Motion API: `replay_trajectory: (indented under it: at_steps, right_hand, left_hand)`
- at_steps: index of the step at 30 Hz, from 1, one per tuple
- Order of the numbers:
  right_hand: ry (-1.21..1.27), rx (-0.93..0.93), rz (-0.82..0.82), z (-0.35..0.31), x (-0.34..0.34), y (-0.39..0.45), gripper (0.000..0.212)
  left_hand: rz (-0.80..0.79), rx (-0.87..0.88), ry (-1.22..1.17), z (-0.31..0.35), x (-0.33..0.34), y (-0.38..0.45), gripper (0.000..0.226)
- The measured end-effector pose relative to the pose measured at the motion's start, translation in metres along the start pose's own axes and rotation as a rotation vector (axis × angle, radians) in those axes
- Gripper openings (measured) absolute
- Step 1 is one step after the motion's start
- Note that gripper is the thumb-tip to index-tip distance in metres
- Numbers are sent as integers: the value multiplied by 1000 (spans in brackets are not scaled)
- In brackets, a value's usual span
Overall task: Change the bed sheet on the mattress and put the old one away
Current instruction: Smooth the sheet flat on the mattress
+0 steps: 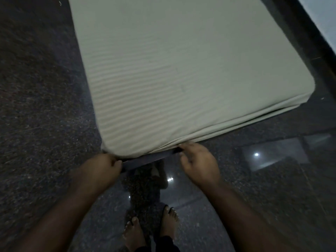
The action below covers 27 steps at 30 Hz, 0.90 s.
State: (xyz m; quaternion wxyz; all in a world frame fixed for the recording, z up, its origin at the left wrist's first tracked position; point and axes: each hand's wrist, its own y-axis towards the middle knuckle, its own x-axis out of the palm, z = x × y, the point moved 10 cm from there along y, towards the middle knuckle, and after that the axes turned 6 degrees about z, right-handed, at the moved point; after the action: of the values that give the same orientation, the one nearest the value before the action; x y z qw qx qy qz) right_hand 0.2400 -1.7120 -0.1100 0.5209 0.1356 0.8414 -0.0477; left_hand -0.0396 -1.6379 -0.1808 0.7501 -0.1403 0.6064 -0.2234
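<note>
A mattress lies on the floor, covered by a pale striped bed sheet (172, 70) pulled smooth over its top. Its near left corner points at me, and a dark strip of the mattress's underside (145, 160) shows under the sheet's hem there. My left hand (101, 168) is at that corner with its fingers curled round the sheet's lower edge. My right hand (198, 160) is a little to the right along the near side, with its fingertips tucked under the sheet's hem. The fingertips of both hands are hidden under the fabric.
The floor (36, 106) is dark polished speckled stone that reflects ceiling lights. My bare feet (151, 228) stand just in front of the corner. A dark border and a pale wall (323, 19) run along the mattress's far right side.
</note>
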Motion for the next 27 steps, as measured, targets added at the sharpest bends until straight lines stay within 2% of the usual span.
replay_trajectory:
  at_steps: [2, 4, 7, 11, 15, 20, 23, 25, 27]
  right_hand:
    - [-119, 88, -62, 45, -14, 12, 38]
    - [-225, 90, -167, 76, -18, 25, 45]
    - [-306, -27, -210, 98, -24, 41, 41]
    - [-291, -111, -173, 130, -34, 58, 30]
    - [-326, -272, -270, 148, -28, 61, 33]
    - [-405, -169, -370, 176, -22, 71, 47]
    - [-396, -67, -494, 177, -6, 85, 65]
    - [-368, -115, -534, 171, -1, 91, 76]
    - [-339, -92, -656, 178, 9, 98, 81]
  left_hand:
    - [157, 209, -44, 73, -21, -22, 29]
    - [204, 434, -98, 142, -15, -32, 30]
    - [203, 518, -65, 199, 10, -16, 46]
    - [244, 452, 147, 232, 20, 0, 41]
    - [221, 443, 182, 265, 29, 2, 43]
    - [125, 363, 201, 290, 51, 3, 40]
    - [6, 277, 234, 295, 68, 11, 54]
    - [-46, 228, 202, 302, 70, 22, 64]
    - [-140, 111, 146, 301, 70, 43, 84]
